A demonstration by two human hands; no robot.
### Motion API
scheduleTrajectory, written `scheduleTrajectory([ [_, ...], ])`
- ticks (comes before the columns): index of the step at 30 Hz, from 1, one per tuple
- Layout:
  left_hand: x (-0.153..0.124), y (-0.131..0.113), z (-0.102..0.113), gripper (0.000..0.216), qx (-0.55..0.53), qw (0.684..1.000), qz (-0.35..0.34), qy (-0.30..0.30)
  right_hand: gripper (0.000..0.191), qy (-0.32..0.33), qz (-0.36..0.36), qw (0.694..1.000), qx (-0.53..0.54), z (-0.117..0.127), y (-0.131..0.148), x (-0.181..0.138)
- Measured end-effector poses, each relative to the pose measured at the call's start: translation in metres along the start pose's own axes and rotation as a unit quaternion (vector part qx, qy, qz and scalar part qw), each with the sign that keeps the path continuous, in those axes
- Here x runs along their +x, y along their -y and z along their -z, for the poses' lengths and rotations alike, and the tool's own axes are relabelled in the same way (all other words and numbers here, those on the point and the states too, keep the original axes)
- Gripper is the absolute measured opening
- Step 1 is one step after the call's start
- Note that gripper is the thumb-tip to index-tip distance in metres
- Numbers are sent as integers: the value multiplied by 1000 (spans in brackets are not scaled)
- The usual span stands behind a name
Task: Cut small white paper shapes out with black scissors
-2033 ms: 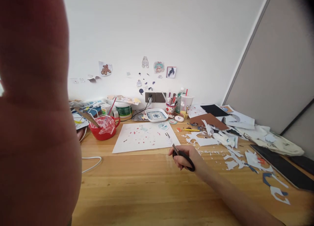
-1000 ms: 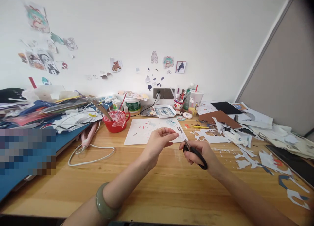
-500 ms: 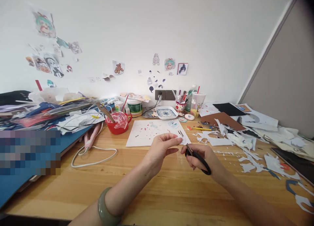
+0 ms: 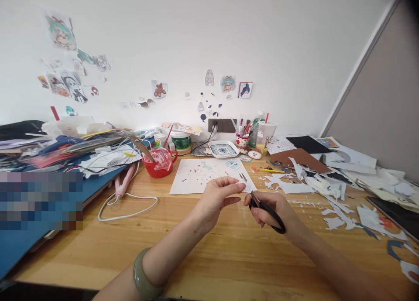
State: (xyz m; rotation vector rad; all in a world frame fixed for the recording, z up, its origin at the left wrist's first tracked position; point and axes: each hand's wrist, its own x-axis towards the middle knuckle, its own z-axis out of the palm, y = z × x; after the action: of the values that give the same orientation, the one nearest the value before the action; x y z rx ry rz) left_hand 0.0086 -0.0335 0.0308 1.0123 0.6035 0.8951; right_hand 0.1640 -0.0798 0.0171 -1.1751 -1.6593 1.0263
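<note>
Black-handled scissors [image 4: 269, 216] are gripped in my right hand [image 4: 275, 207], their blades pointing up and left. My left hand [image 4: 218, 200] pinches a small piece of white paper [image 4: 247, 187] between thumb and fingers, and the blades reach to it, their tips showing just above. How far the blades part is hard to see. Behind my hands lies a white sheet [image 4: 186, 179] scattered with small coloured cut-outs.
Paper scraps [image 4: 338, 211] litter the table's right side, near a brown sheet [image 4: 303, 160]. A red mug [image 4: 160, 166], a patterned tray [image 4: 224, 149] and a pen cup [image 4: 242, 141] stand behind. At left, a white cord [image 4: 131, 218] lies beside a cluttered pile [image 4: 75, 148].
The whole view has shifted slightly, so things sit a little to the right. Both hands keep nearly the same pose, still holding the paper and the scissors.
</note>
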Motion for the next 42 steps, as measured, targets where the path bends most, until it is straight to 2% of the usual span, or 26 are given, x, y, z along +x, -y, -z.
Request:
scheduleTrajectory([
  [16,1,-1,2,19,8,1000,-13,-8,9,5,-27,1000,-16,0,8,1],
  [26,2,-1,3,18,22,1000,-16,-10,11,21,-26,999,-6,1,-2,2],
  [36,3,-1,4,19,29,999,-17,-15,11,23,-19,998,-48,3,2,0],
  [42,3,-2,5,20,32,999,-20,-17,10,30,-29,999,-33,4,3,0],
])
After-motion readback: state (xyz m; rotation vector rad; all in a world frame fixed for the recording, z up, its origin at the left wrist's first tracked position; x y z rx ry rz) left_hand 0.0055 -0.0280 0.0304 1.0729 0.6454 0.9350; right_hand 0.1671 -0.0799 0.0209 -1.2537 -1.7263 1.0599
